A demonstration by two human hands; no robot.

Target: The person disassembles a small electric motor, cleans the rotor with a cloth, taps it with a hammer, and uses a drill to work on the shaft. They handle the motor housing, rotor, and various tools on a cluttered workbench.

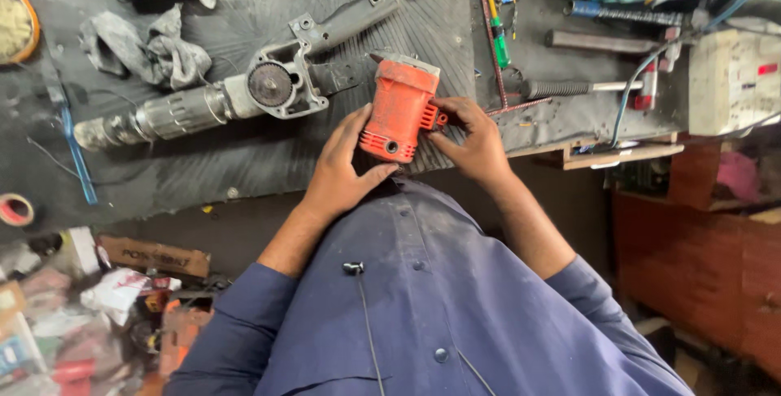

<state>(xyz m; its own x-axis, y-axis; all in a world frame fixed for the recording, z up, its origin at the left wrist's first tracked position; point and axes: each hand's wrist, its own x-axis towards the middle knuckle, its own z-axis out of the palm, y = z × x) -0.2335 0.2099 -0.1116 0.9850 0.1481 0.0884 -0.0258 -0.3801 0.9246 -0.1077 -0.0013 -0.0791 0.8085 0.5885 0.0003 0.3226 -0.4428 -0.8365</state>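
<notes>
Squarely over the dark ribbed surface (pixel 244 160), I hold an orange power-tool housing (pixel 399 107) at its near edge, between both my hands.

Largest on the mat is the stripped grey rotary-hammer body (pixel 220 103), lying at a slant just left of the housing, its round gear showing and its long handle arm reaching up to the right. Behind it lies a crumpled grey rag (pixel 150 50), and well apart to the right rests a hammer with a ribbed grip (pixel 586 87). My left hand (pixel 342 168) cups the housing from below and from the left, fingers (pixel 358 124) closed round its side. My right hand (pixel 476 140) presses its fingertips (pixel 439 107) against the housing's right flank, gripping it there.
</notes>
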